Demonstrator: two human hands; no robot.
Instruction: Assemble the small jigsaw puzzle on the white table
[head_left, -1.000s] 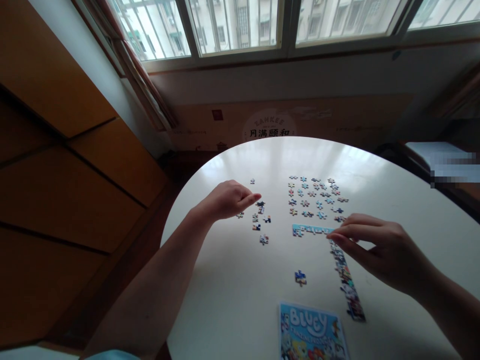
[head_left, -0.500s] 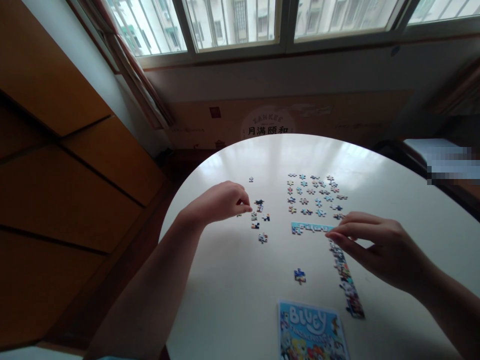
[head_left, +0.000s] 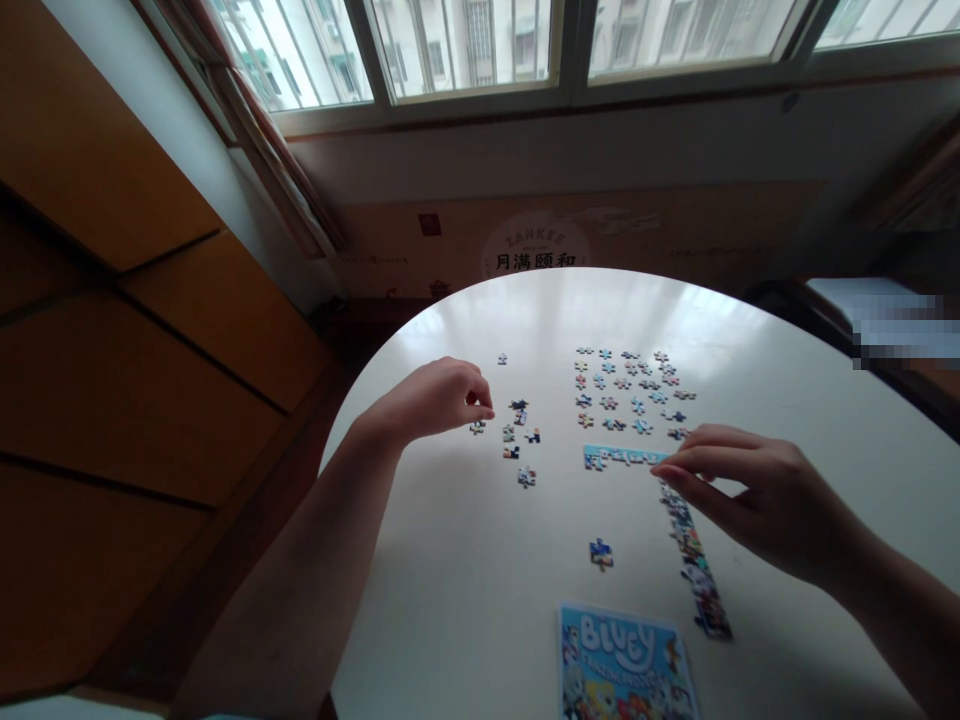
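The top row (head_left: pixel 622 456) of joined puzzle pieces lies flat at the middle of the table (head_left: pixel 442 570), and the side row (head_left: pixel 694 570) goes from its right end toward the near side; whether the two are connected at the corner I cannot tell, because the right hand (head_left: pixel 757 490) covers this place. The thumb and fingers of this hand come close together at the corner, but I cannot see if they grip it or only rest there. Such rows are probably light and stiff in each piece, yet weak at the joints, so it seems better to press from above or slide them by the straight outer edge than to lift one end. The left hand (head_left: pixel 454 392) is curled, with thumb and finger almost meeting, just beside a small piece (head_left: pixel 477 428); if something is between the tips, I cannot tell. The left pieces (head_left: pixel 508 433) lie to the right of it. A loose piece is thin, I suppose, and is best taken by its edges. Farther, the far pieces (head_left: pixel 609 404) are spread in rough lines; nearer are a blue piece (head_left: pixel 601 553) and the Bluey card (head_left: pixel 626 665). Beyond the table stands a window (head_left: pixel 480 50).
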